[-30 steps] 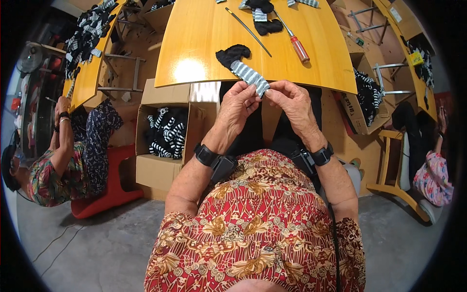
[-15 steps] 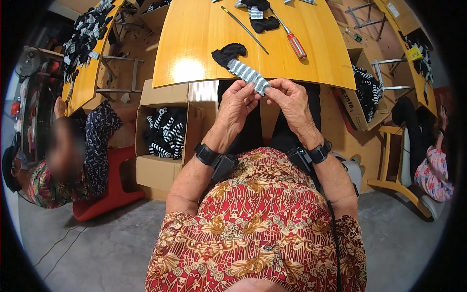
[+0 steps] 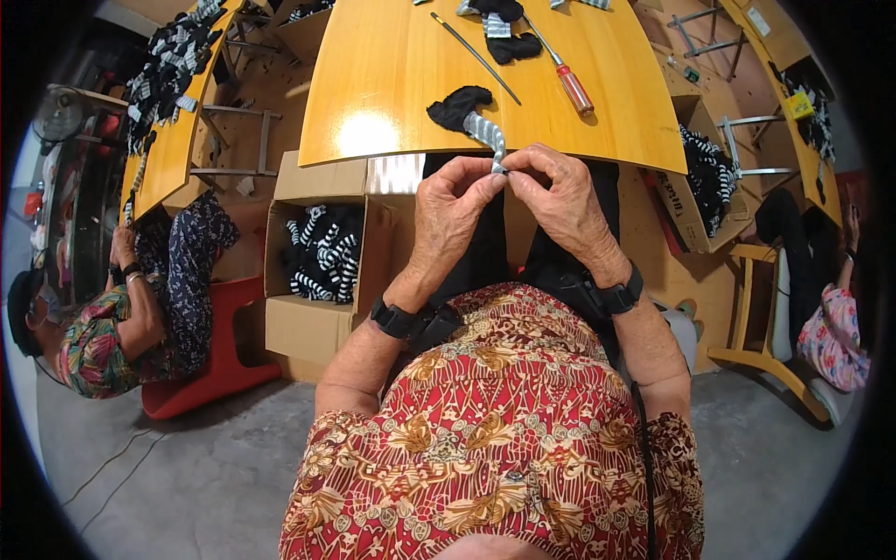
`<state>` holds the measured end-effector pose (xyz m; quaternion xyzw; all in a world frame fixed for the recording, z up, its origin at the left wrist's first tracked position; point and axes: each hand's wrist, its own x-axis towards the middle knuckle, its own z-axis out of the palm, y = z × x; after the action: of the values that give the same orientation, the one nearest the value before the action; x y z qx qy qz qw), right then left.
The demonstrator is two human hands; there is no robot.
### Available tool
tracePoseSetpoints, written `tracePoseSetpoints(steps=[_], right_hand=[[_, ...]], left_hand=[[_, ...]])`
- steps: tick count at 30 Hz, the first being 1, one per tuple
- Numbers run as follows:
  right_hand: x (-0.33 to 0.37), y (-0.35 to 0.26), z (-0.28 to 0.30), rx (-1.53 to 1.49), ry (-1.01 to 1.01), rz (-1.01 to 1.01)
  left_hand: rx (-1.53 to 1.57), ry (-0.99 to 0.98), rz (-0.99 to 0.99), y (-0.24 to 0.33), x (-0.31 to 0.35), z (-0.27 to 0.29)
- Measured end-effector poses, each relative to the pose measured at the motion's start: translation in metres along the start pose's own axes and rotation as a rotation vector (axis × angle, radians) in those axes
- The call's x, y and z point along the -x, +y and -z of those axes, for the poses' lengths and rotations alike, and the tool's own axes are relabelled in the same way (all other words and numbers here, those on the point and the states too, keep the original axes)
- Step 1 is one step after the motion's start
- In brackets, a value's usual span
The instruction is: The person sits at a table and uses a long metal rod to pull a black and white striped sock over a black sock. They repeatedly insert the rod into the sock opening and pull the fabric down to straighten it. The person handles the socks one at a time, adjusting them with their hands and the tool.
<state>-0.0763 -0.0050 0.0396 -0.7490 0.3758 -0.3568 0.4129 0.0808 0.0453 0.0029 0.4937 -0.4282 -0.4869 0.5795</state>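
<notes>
Black and striped grey, the sock [image 3: 483,129] in the head view lies partly on the table [image 3: 392,65], its near end pinched by your left hand [image 3: 448,210] and right hand [image 3: 560,201]. Flatter half a second ago, its striped part now looks narrower.

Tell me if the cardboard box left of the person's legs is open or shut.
Open: the cardboard box has striped fabric visible through its uncovered top.

Left hand [image 3: 454,211] and right hand [image 3: 563,200] pinch end of striped sock [image 3: 483,129]; red-handled screwdriver [image 3: 573,90] on table [image 3: 373,89].
</notes>
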Motion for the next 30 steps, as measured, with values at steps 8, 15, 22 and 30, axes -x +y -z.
tracePoseSetpoints(steps=[8, 15, 22, 30], right_hand=[[-0.001, -0.003, -0.005, 0.148, 0.048, 0.053], [-0.003, 0.004, -0.006, -0.016, 0.045, -0.053], [-0.007, 0.000, -0.011, 0.078, 0.030, 0.007], [-0.005, 0.002, -0.005, -0.495, -0.183, -0.132]], left_hand=[[-0.578, 0.117, -0.275, 0.003, -0.001, -0.003], [-0.376, 0.093, -0.249, 0.011, 0.003, -0.005], [-0.805, 0.173, -0.395, 0.011, 0.002, 0.001], [-0.369, 0.112, -0.097, 0.014, -0.006, 0.014]])
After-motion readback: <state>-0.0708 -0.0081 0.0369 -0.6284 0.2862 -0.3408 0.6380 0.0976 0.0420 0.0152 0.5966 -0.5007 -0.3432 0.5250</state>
